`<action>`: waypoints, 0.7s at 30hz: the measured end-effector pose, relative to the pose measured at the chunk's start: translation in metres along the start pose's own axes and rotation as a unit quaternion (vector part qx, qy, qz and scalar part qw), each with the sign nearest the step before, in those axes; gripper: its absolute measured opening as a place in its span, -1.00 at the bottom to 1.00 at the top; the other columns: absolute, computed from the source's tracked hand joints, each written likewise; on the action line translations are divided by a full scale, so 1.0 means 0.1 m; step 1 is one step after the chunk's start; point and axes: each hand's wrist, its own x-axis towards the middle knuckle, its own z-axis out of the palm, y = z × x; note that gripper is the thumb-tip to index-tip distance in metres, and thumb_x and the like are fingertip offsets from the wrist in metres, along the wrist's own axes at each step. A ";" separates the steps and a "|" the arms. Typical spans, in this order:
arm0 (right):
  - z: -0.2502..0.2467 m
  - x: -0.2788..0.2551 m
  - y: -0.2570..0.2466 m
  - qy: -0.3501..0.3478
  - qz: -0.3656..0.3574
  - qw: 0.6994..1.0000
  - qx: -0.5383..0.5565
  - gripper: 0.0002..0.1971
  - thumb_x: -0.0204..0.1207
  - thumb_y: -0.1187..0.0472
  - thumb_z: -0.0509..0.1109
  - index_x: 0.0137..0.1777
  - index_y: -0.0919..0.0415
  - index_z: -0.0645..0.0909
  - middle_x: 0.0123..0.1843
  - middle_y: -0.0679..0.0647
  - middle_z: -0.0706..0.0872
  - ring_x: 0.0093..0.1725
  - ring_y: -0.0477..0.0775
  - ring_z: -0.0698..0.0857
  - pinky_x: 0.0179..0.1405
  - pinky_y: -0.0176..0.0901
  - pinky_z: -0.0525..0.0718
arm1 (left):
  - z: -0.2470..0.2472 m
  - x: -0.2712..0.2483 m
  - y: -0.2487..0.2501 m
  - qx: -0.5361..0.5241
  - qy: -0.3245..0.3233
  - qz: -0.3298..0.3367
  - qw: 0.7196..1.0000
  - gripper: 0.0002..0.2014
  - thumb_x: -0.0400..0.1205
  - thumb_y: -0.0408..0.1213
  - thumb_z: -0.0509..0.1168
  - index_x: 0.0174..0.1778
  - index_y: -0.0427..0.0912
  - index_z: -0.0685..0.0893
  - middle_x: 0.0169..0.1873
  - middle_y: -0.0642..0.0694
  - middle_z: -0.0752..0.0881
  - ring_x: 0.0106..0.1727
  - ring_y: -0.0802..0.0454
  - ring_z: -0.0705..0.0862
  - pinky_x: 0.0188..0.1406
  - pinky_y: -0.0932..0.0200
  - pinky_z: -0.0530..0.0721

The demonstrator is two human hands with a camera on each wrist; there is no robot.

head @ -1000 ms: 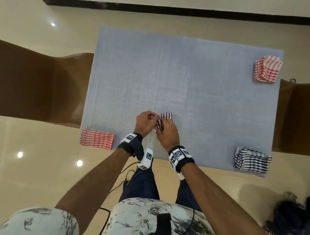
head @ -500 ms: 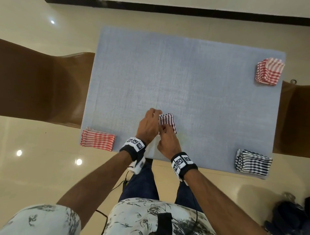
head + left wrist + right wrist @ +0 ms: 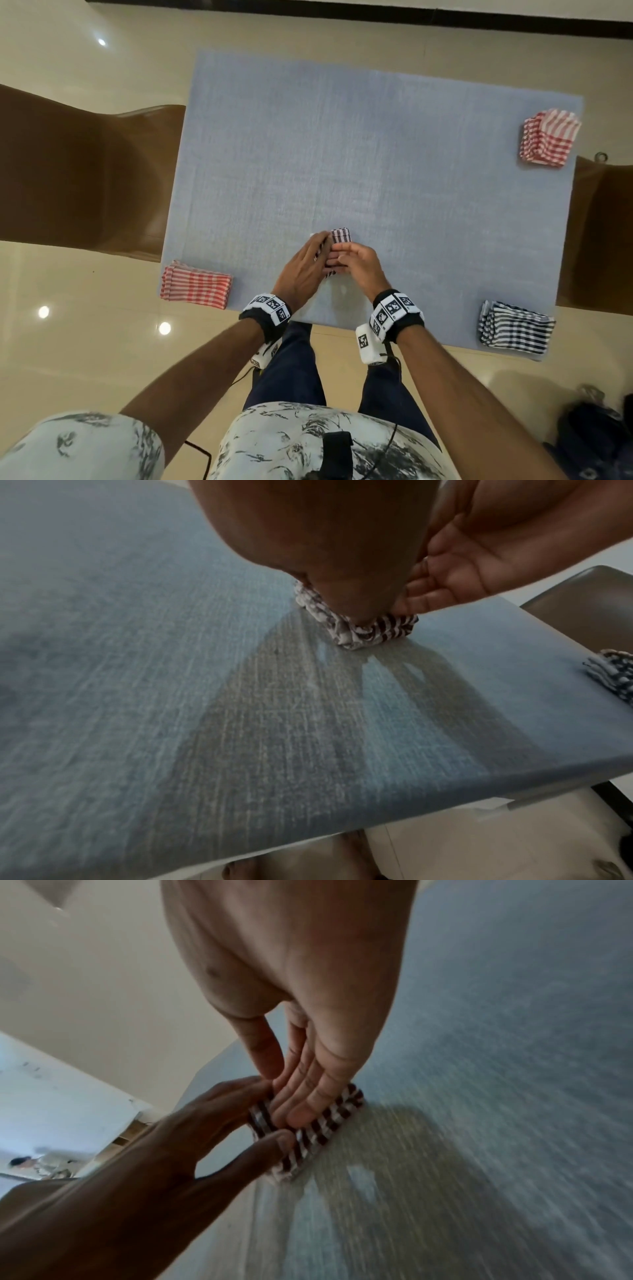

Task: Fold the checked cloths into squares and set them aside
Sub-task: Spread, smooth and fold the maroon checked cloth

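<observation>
A small dark red and white checked cloth [image 3: 339, 236], folded into a thick packet, lies on the blue-grey table [image 3: 376, 154] near its front edge. My right hand [image 3: 356, 262] lays straight fingers [image 3: 308, 1104] flat on top of the cloth [image 3: 329, 1123] and presses it down. My left hand [image 3: 305, 267] holds the packet's left side, thumb [image 3: 274, 1144] at the near corner and fingers at the far one. In the left wrist view the cloth [image 3: 371, 634] shows under my left palm. Most of the cloth is hidden by both hands.
A red checked pile [image 3: 197, 286] lies at the front left corner, another red pile [image 3: 548, 142] at the far right, and a navy checked pile [image 3: 515, 330] at the front right. Brown chairs [image 3: 85, 178] [image 3: 603, 233] flank the table. A dark bag [image 3: 596, 435] is on the floor.
The cloth went from held up between both hands to lying flat on the table. My right hand opened and now presses on it; my left hand slid to its left edge.
</observation>
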 end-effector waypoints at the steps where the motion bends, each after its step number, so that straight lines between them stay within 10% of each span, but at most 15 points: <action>1: 0.03 0.02 0.02 0.003 0.012 1.000 0.016 -0.71 0.65 0.52 0.27 0.29 0.36 0.69 0.10 0.28 0.85 0.12 0.29 0.85 0.18 0.20 0.83 | 0.01 0.00 -0.01 0.003 -0.006 -0.006 1.000 -0.29 0.75 -0.22 0.32 0.75 -0.42 0.18 0.72 -0.38 0.25 0.73 -0.23 0.33 0.70 -0.08 0.42; 5: 0.03 -0.04 0.07 0.094 -0.146 0.965 -0.199 -0.60 0.65 0.49 0.19 0.43 0.29 0.61 0.31 0.16 0.75 0.33 0.08 0.73 0.42 0.06 0.71 | 0.06 0.00 -0.08 0.025 -0.036 -0.014 0.999 -0.26 0.83 0.03 0.16 0.80 -0.32 0.08 0.81 -0.28 0.08 0.82 -0.17 0.10 0.80 -0.12 0.19; 9: 0.08 -0.16 0.19 0.008 -0.286 0.814 -0.505 -0.36 0.83 0.00 0.05 0.81 0.27 0.03 0.85 0.17 0.02 0.84 0.10 -0.03 0.83 0.06 -0.04 | 0.08 -0.04 -0.11 0.053 -0.040 -0.001 0.998 -0.33 0.88 0.00 -0.03 0.82 -0.31 -0.01 0.82 -0.27 -0.05 0.84 -0.17 -0.06 0.79 -0.19 0.16; 12: 0.09 -0.13 0.44 -0.035 -0.252 0.736 -0.628 -0.15 0.75 -0.35 -0.21 0.82 0.24 -0.22 0.85 0.13 -0.27 0.83 0.12 -0.24 0.80 0.33 -0.09 | 0.09 -0.06 -0.11 0.068 -0.043 0.008 0.997 -0.31 0.86 -0.01 0.00 0.82 -0.30 -0.04 0.82 -0.28 -0.10 0.84 -0.19 -0.10 0.78 -0.22 0.14; 21: -0.44 0.08 0.43 -0.013 -0.145 0.736 -0.661 0.04 0.61 -0.56 -0.26 0.81 0.29 -0.05 0.84 0.28 -0.06 0.83 0.30 -0.04 0.71 0.53 0.04 | 0.18 -0.03 -0.13 0.062 -0.055 -0.011 0.996 -0.23 0.85 0.16 -0.06 0.81 -0.33 -0.06 0.82 -0.27 -0.12 0.84 -0.19 -0.13 0.78 -0.23 0.13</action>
